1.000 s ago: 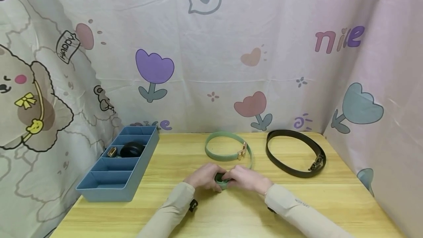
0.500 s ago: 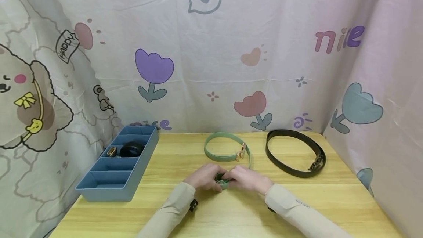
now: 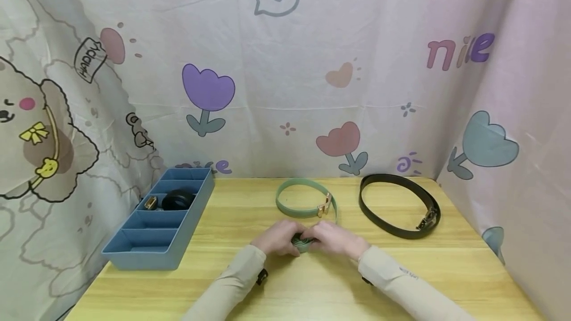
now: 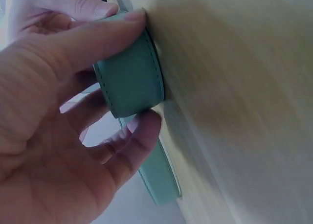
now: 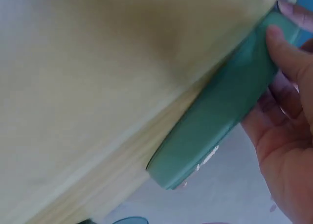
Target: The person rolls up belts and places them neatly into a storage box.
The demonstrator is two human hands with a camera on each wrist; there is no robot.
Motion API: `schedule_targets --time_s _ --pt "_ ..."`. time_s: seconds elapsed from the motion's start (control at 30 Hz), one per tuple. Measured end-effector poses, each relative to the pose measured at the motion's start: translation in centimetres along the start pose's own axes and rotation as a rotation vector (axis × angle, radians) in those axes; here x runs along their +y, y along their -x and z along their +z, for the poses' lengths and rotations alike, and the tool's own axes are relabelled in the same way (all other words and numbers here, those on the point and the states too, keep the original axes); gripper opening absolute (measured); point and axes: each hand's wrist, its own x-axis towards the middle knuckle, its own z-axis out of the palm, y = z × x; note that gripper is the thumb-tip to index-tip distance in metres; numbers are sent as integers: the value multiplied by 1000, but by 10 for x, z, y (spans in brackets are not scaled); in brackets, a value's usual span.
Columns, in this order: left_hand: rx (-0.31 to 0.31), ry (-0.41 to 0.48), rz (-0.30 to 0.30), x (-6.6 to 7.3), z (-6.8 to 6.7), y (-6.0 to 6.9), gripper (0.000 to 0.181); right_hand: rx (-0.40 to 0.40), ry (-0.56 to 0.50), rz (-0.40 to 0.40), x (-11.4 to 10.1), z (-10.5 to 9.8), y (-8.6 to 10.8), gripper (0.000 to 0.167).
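In the head view a green belt is coiled at one end, standing on its edge between both hands; its remainder loops behind with a gold buckle. My left hand holds the coil from the left; in the left wrist view the thumb and fingers of that hand curl round the green coil. From the right my right hand grips the coil. In the right wrist view the thumb of the right hand lies on the green strap.
A blue compartment tray stands at the left, with a black coiled item and a gold-coloured buckle in one compartment. A black belt lies looped at the right. A printed curtain hangs behind the wooden table.
Both hands stay at the coil, whose middle opening looks more filled with strap than before. The green strap behind the hands has shifted slightly left.
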Motion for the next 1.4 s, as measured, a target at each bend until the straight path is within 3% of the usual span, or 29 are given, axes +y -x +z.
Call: schedule_targets --time_s 0.1,0.23,0.33,0.63,0.83,0.93,1.2,1.33,1.4 --pt "28 11 -20 3 1 1 30 3 18 13 -2 1 0 16" --pt "82 -12 -93 8 4 1 37 12 35 9 -5 2 -1 9" --pt "81 -24 -124 9 4 0 34 13 20 -10 -5 1 0 8" --pt "6 11 -63 5 0 -1 30 -13 -36 -14 -1 1 3 22" --pt "64 -9 -100 9 2 0 34 -13 -22 22 -5 1 2 14" --pt "74 -31 -90 8 2 0 32 -16 -12 24 -4 1 4 15" --pt "-32 -32 -4 6 -1 1 39 17 241 21 -3 -2 10 27" --pt "37 10 -78 13 1 0 30 29 208 2 -4 -4 7 19" --pt "81 4 -124 17 3 -2 36 27 197 -6 -4 -4 6 15"
